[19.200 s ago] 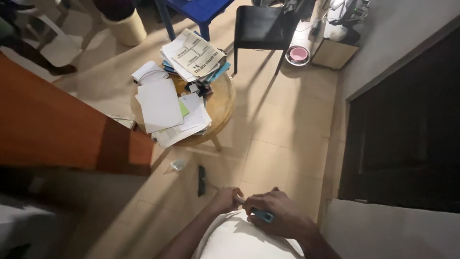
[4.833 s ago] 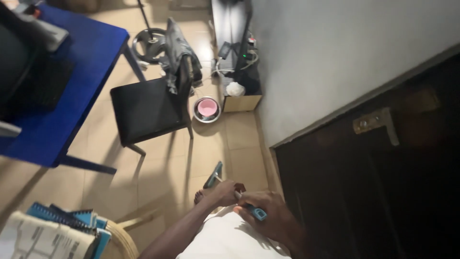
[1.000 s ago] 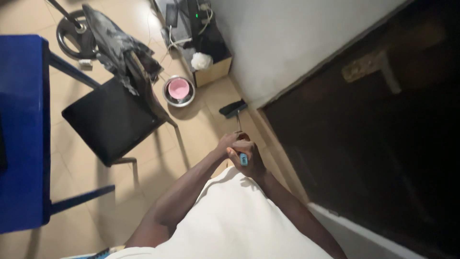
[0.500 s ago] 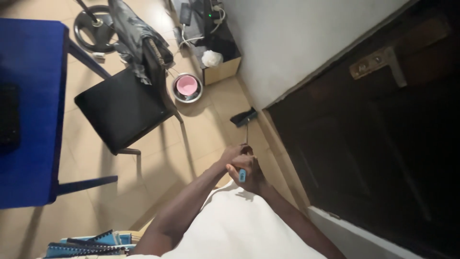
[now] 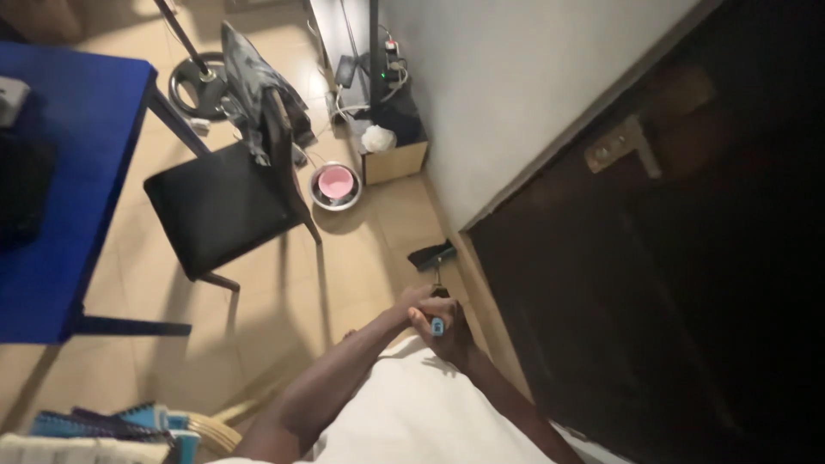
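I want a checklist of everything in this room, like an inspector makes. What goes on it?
Surface: beige tiled floor, shadowed.
Job's things: thin metal rod with a light-blue handle; its dark flat head lies on the floor by the wall.
Clutter: black chair with grey cloth on its back; pink-lidded metal bowl; spiral notebooks.
Hands: left hand and right hand both closed around the handle.
Cables: white cords and a power strip with a green light.
Surroundings: blue table, white wall, dark wooden door, round weight plate.
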